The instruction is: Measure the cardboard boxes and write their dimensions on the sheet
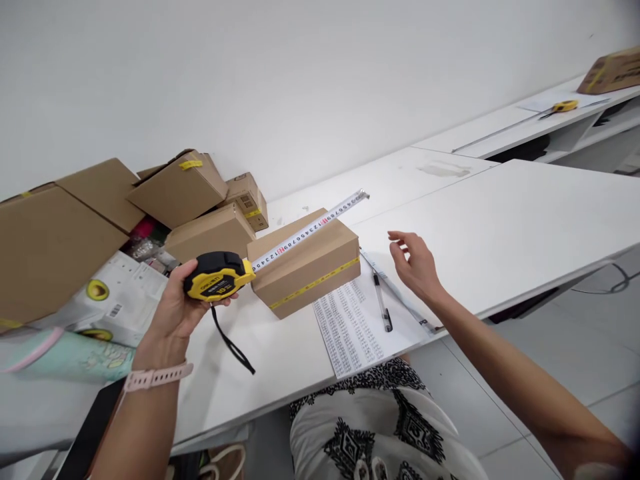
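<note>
My left hand (pixel 175 307) is closed round a yellow and black tape measure (pixel 220 277), whose black wrist strap dangles below. The white blade (pixel 305 233) is pulled out and runs over the top of a closed cardboard box (pixel 310 287); its metal hook end extends past the box's far right corner. Yellow tape lines the front side of that box. To the right, my right hand (pixel 413 263) is raised above the table with its fingers loosely curled and apart, holding nothing. Under it lie a black pen (pixel 383 303) and a printed sheet (pixel 345 333).
Several cardboard boxes (pixel 177 190) are piled at the left by the wall. Near them lie a white avocado-print package (pixel 113 293) and a mint-green bag (pixel 75 357). A second tape measure (pixel 565 107) and a carton (pixel 610 70) stand far right on the white table (pixel 480 227).
</note>
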Available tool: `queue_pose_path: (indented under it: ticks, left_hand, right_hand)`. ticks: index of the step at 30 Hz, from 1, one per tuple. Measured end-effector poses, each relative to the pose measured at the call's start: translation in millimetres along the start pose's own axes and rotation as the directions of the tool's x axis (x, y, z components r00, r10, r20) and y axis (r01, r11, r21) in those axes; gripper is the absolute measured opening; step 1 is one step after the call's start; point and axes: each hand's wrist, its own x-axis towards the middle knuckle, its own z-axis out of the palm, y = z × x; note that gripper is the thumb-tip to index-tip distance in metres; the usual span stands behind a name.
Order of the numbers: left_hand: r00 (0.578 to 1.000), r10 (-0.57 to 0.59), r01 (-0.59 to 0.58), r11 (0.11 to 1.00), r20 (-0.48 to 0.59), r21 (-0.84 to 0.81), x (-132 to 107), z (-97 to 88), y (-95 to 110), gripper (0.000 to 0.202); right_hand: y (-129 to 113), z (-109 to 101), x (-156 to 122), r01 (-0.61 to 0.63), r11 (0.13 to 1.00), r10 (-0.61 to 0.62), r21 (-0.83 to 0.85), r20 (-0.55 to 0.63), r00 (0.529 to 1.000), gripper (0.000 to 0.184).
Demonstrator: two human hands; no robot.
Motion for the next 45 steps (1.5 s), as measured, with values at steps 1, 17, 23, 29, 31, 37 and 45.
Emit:
queue_pose_path:
  ticks: [1, 17, 23, 29, 31, 37, 45]
  left_hand:
    - [1.0, -0.027, 0.027, 0.999, 0.015, 0.017, 7, -3.1, 1, 0.026]
    - [0.98, -0.151, 0.132, 0.981, 0.13, 0.143, 62, -24.8, -5, 0.033]
    - [0.973, -0.177, 0.155, 0.977, 0.152, 0.145, 72, -42.1, -11, 0.029]
    - [0.962, -0.194, 0.178, 0.979, 0.192, 0.095, 78, -56.3, -22, 0.037]
    - [0.956, -0.2, 0.186, 0.979, 0.215, 0.085, 80, -60.0, -26, 0.038]
    - [0.955, -0.201, 0.184, 0.978, 0.216, 0.096, 78, -70.5, -25, 0.035]
    - [0.96, -0.229, 0.222, 0.973, 0.158, 0.064, 71, -76.0, -28, 0.033]
  right_hand:
    - [-3, 2, 10, 0.001, 1.0, -0.001, 0.015, 0.001, 1.0, 0.029]
    - [-41, 47, 52, 0.122, 0.991, -0.134, 0.062, 0.248, 0.96, 0.039]
    - [-51, 62, 55, 0.156, 0.988, -0.143, 0.003, 0.42, 0.896, 0.045]
    - [-52, 70, 56, 0.14, 0.99, -0.112, -0.028, 0.457, 0.882, 0.051]
    - [-54, 68, 56, 0.135, 0.99, -0.104, -0.035, 0.462, 0.881, 0.055]
    - [-61, 64, 56, 0.08, 0.992, -0.022, -0.096, 0.497, 0.867, 0.063]
    - [-58, 68, 55, 0.089, 0.995, -0.051, -0.055, 0.489, 0.871, 0.062]
